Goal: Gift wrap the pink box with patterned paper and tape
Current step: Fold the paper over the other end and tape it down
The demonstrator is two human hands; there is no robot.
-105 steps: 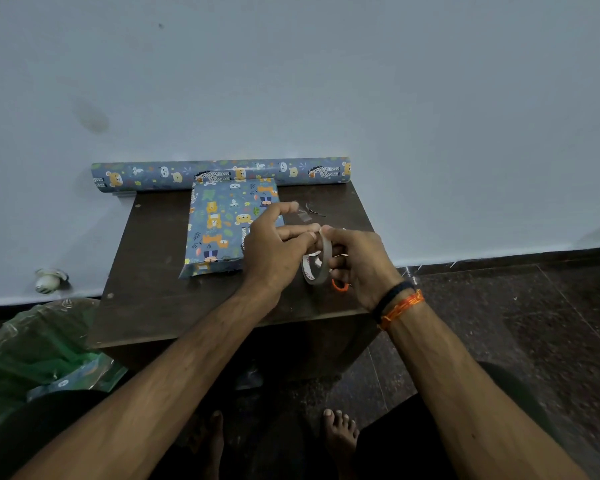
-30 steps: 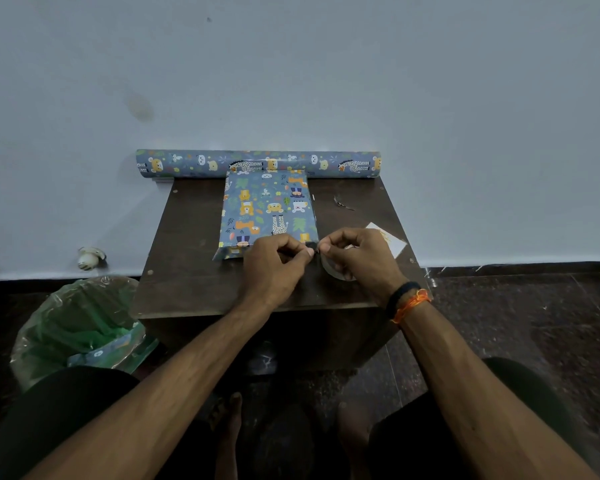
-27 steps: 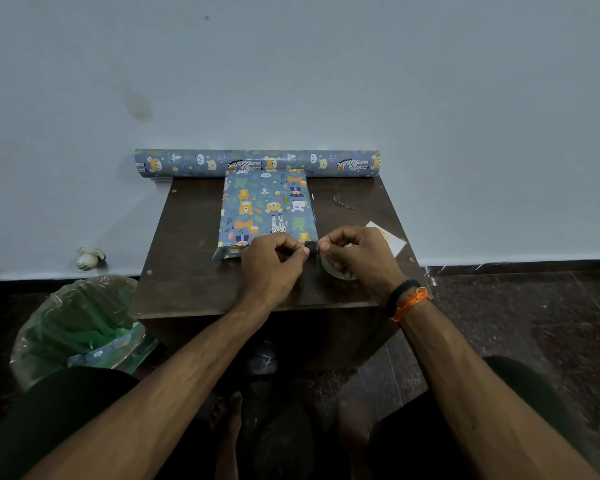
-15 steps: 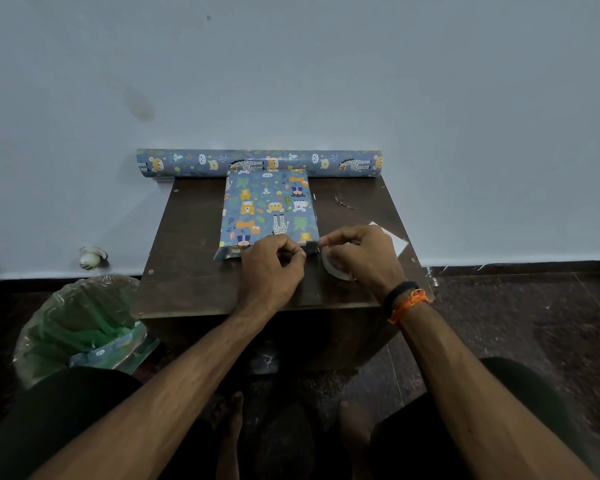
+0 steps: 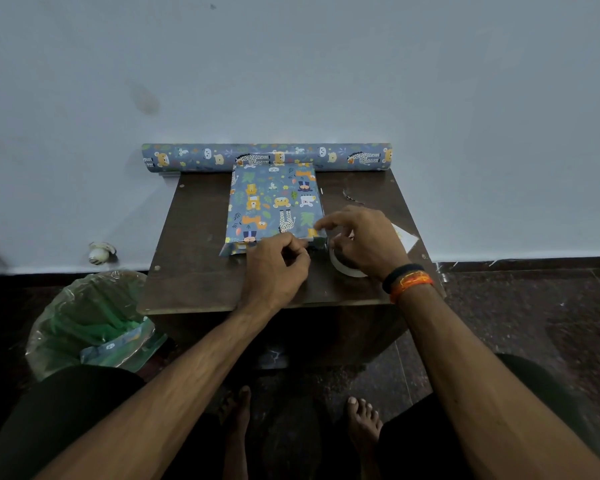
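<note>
Patterned paper already covers the box [image 5: 274,206], which lies flat on the dark wooden bench [image 5: 194,282], its far end touching the paper roll [image 5: 267,156] against the wall. At the near right corner both hands work a strip of tape. The left hand [image 5: 274,268] is curled, its fingers pinching down at the box's near edge; the right hand [image 5: 364,239] curls over the tape roll [image 5: 343,266] resting just beside that corner, its forefinger reaching onto the paper. Half a second ago the hands met fingertip to fingertip over the tape; now the right forefinger has stretched up onto the top face. By my judgement the strip is being laid and smoothed across the end fold, so this end is nearly sealed. A lined bin [image 5: 87,323] stands on the floor at left.
</note>
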